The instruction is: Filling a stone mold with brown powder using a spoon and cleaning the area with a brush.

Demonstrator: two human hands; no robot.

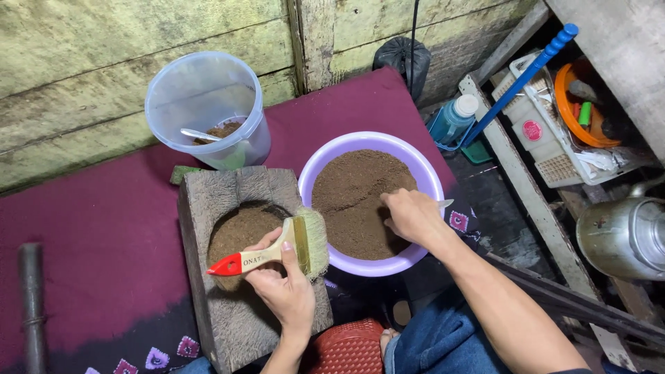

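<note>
L hand [284,287] closed around paintbrush [277,251], bristles over powder-filled hollow of wooden block [235,312]. R hand [412,216] curled on brown powder [346,187] in purple basin [422,173] w/ a small pale object, partly hidden, beside the block

There is a single view, from a camera worn on the person's head, looking steeply down and slightly forward, close over the work. The wooden block [249,270] and the purple basin [370,201] fill the middle of the frame, within arm's reach. The plank wall [138,62] runs along the top edge, the person's knees sit at the bottom, and a cluttered shelf [568,138] occupies the right side.
</note>
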